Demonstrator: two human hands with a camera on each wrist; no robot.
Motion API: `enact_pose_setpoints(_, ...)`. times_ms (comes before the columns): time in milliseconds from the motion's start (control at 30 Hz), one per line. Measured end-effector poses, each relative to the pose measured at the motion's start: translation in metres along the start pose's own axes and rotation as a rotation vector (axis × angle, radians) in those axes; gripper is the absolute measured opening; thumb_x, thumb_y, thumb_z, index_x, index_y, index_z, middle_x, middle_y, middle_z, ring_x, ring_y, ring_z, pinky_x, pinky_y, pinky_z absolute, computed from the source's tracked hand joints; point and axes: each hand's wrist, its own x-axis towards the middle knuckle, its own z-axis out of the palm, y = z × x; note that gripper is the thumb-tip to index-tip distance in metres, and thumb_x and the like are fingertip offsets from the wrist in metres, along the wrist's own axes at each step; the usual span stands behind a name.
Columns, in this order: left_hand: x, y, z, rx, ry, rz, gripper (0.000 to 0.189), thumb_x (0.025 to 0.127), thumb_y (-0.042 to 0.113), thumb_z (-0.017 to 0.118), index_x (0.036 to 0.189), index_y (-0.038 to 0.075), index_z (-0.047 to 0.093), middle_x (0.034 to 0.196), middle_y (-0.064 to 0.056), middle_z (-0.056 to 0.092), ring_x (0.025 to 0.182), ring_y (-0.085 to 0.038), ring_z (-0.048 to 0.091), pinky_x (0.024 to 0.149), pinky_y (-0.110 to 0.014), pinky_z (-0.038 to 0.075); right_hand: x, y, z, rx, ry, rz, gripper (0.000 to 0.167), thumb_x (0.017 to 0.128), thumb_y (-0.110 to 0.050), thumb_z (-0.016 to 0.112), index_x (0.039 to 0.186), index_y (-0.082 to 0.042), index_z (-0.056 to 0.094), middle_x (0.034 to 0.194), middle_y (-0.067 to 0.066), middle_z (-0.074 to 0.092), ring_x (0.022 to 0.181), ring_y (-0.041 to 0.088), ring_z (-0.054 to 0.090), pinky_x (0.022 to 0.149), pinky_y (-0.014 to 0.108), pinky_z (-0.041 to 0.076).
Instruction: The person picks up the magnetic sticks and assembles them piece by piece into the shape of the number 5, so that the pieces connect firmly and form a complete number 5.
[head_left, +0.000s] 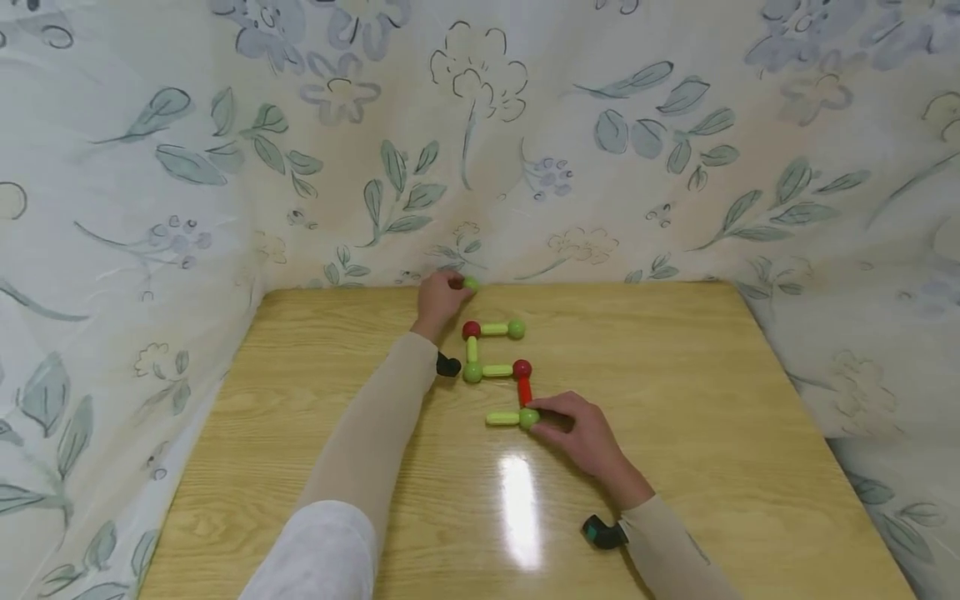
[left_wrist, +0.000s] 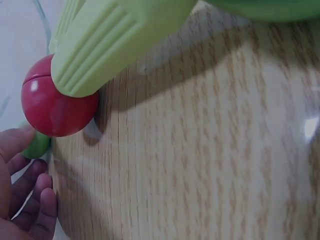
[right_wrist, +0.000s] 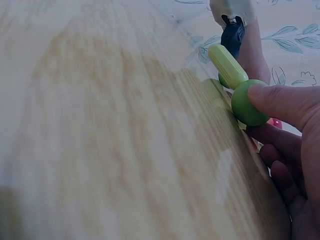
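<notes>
At the table's far edge, my left hand [head_left: 438,302] pinches a green ball [head_left: 470,284] between thumb and fingers; part of this ball [left_wrist: 37,147] shows in the left wrist view. Lower down, my right hand [head_left: 588,437] pinches another green ball [head_left: 528,418], thumb on one side and fingers on the other. That ball joins a zigzag chain of balls and rods lying on the table. A yellow-green rod [head_left: 502,419] sticks out leftward from it, and a red rod [head_left: 524,392] runs up to a red ball [head_left: 522,368]. A second red ball [head_left: 471,331] sits nearest my left hand.
The wooden table [head_left: 300,417] has patterned floral cloth [head_left: 480,150] behind it and along both sides. Black wrist devices [head_left: 603,532] are worn on both forearms. A bright glare patch lies on the tabletop in front of the chain.
</notes>
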Motion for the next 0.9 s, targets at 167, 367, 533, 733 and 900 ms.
enact_pose_setpoints(167, -0.005, 0.004, -0.002, 0.005, -0.009, 0.011, 0.03, 0.096, 0.018, 0.087, 0.119, 0.001, 0.079, 0.113, -0.013, 0.077, 0.108, -0.031, 0.07, 0.097, -0.042, 0.055, -0.004, -0.001, -0.001, 0.002, 0.005, 0.007, 0.033, 0.093, -0.031, 0.09, 0.125, -0.033, 0.082, 0.115, -0.016, 0.072, 0.109, 0.011, 0.067, 0.094, 0.043, 0.056)
enact_pose_setpoints(367, -0.008, 0.002, -0.01, -0.011, -0.021, -0.017, 0.03, 0.096, 0.017, 0.086, 0.119, -0.001, 0.078, 0.115, -0.014, 0.076, 0.109, -0.031, 0.069, 0.097, -0.041, 0.055, -0.003, -0.003, 0.0, 0.007, 0.001, 0.016, 0.033, 0.093, -0.033, 0.09, 0.125, -0.033, 0.082, 0.115, -0.016, 0.072, 0.109, 0.011, 0.067, 0.095, 0.044, 0.056)
enact_pose_setpoints(533, -0.015, -0.002, -0.019, -0.096, -0.026, -0.051, 0.029, 0.095, 0.014, 0.086, 0.119, 0.001, 0.077, 0.115, -0.013, 0.075, 0.109, -0.029, 0.069, 0.097, -0.041, 0.055, -0.001, -0.003, 0.001, 0.008, 0.002, 0.006, 0.032, 0.094, -0.034, 0.089, 0.125, -0.033, 0.082, 0.115, -0.016, 0.072, 0.11, 0.012, 0.067, 0.095, 0.044, 0.056)
enact_pose_setpoints(733, -0.028, -0.002, -0.035, -0.15, -0.033, -0.052, 0.03, 0.095, 0.012, 0.086, 0.12, -0.001, 0.077, 0.115, -0.013, 0.074, 0.108, -0.03, 0.068, 0.097, -0.042, 0.055, -0.002, -0.004, 0.0, 0.01, 0.005, 0.01, 0.033, 0.093, -0.033, 0.089, 0.125, -0.032, 0.082, 0.114, -0.015, 0.072, 0.109, 0.013, 0.067, 0.095, 0.045, 0.056)
enact_pose_setpoints(900, -0.04, -0.002, -0.048, -0.185, -0.037, -0.054, 0.029, 0.095, 0.01, 0.085, 0.12, -0.002, 0.076, 0.116, -0.015, 0.074, 0.109, -0.032, 0.069, 0.097, -0.044, 0.056, -0.003, -0.004, 0.0, 0.016, 0.001, 0.016, 0.034, 0.093, -0.034, 0.09, 0.126, -0.031, 0.082, 0.114, -0.015, 0.072, 0.11, 0.014, 0.067, 0.096, 0.046, 0.055)
